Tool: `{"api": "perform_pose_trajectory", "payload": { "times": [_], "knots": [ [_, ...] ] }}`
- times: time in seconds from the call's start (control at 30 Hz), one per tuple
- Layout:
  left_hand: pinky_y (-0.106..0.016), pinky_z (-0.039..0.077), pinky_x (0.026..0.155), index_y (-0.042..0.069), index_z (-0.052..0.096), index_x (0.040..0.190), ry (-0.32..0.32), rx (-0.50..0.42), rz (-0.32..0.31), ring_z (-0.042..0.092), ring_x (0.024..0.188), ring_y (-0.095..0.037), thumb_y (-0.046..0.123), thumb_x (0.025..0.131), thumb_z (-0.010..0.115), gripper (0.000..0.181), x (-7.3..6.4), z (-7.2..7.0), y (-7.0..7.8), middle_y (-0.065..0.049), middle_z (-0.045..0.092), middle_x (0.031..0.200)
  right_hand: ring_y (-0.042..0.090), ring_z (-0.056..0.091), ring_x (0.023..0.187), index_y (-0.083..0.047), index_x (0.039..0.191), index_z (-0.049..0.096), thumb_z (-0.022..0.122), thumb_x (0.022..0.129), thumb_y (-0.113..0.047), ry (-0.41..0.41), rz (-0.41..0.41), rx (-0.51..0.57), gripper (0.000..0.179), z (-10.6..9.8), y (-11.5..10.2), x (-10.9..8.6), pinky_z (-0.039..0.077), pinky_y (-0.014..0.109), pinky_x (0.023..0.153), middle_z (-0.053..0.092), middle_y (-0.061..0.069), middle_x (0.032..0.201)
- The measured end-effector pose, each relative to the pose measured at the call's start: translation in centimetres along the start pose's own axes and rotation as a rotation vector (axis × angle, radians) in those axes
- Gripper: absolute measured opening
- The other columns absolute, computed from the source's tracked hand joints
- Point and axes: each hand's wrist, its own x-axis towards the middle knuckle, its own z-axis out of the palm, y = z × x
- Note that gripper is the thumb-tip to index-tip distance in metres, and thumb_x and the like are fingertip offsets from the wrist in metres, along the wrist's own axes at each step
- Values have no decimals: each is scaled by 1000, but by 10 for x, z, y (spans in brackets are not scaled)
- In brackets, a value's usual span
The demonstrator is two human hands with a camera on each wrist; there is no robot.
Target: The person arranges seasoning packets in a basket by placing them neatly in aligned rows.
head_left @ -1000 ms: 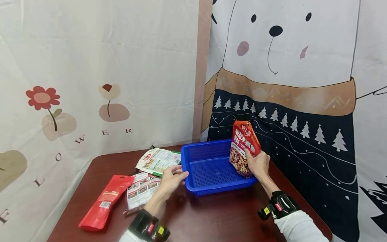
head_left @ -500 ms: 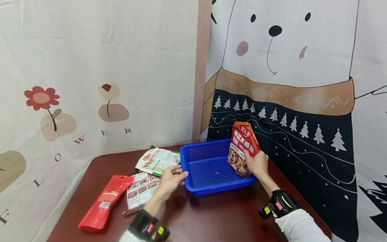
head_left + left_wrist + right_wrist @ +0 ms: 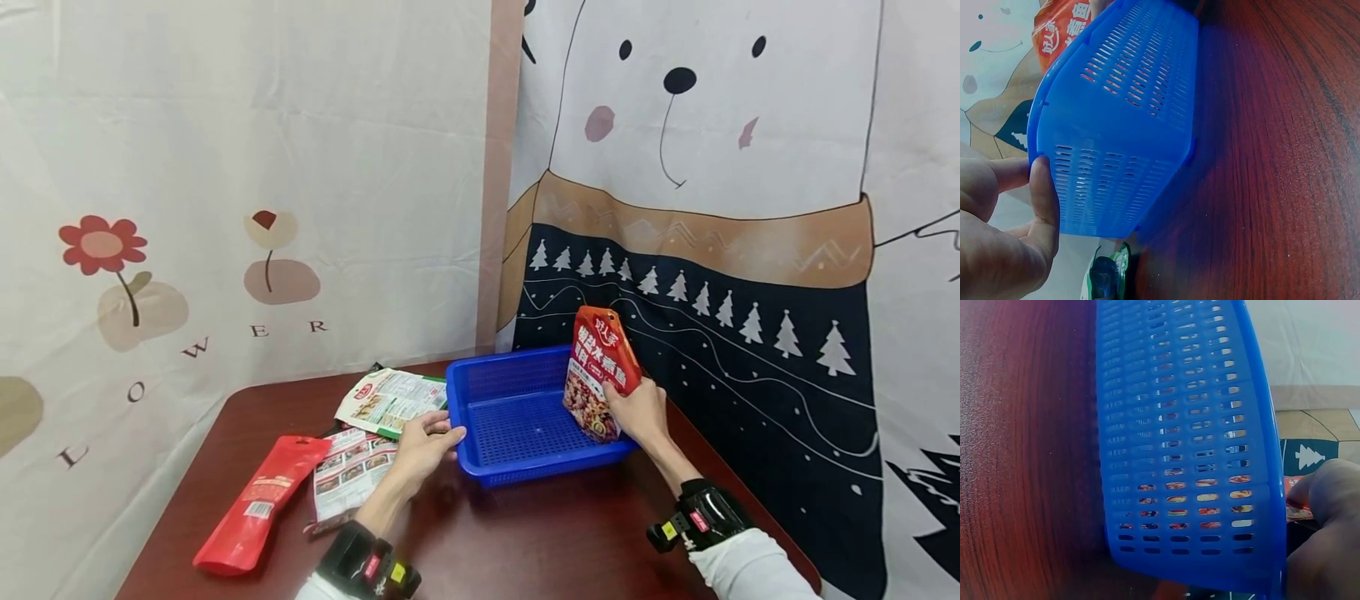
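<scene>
A blue plastic basket (image 3: 525,421) with slotted walls stands on the table. My left hand (image 3: 423,446) pinches its left rim between thumb and fingers, as the left wrist view (image 3: 1016,212) also shows. At the basket's right end, my right hand (image 3: 637,412) grips a red food pouch (image 3: 597,367), thumb across its front. The pouch stands upright inside the basket, leaning on the right wall, its orange top above the rim. Through the slots in the right wrist view, the pouch's printed front shows in patches. The fingers behind the pouch are hidden.
Left of the basket lie a cream and green packet (image 3: 390,400), a white and red packet (image 3: 352,471) partly beneath it, and a long red pouch (image 3: 261,504). The brown table (image 3: 510,542) ends close to the printed curtains behind and at right.
The pouch in my right hand has sunk slightly and shifted a little left within the basket. My left hand keeps its hold on the rim; the basket stays in place.
</scene>
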Motion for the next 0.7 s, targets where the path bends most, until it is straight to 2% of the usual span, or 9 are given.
{"api": "perform_pose_trajectory", "payload": {
  "times": [0.17, 0.37, 0.57, 0.7],
  "knots": [
    [-28, 69, 74, -11, 61, 152, 0, -3, 3, 76, 90, -14, 11, 103, 82, 57, 0, 0, -1, -20, 77, 121, 46, 84, 91, 16, 130, 69, 75, 107, -33, 2, -34, -41, 54, 1, 0, -1, 71, 54, 72, 79, 39, 115],
    [-33, 71, 76, -11, 62, 151, -4, 3, 7, 76, 90, -14, 12, 103, 82, 56, 0, 0, -2, -20, 78, 121, 50, 84, 101, 12, 135, 69, 76, 107, -33, 0, -26, -5, 54, -1, 1, -4, 71, 59, 81, 79, 38, 122],
    [-36, 71, 77, -11, 63, 150, -2, 1, 23, 76, 88, -14, 11, 103, 83, 55, 0, 1, -2, -19, 78, 119, 50, 80, 117, 1, 150, 62, 76, 107, -41, 21, -29, 38, 62, -5, 0, -8, 68, 65, 95, 77, 34, 135],
    [-37, 72, 79, -12, 62, 150, -5, 4, 39, 78, 89, -16, 10, 103, 82, 56, -1, 0, -2, -21, 78, 119, 49, 75, 123, -7, 165, 48, 75, 107, -46, 22, -52, 55, 75, -11, -3, -10, 65, 65, 99, 71, 30, 145]
  ]
}}
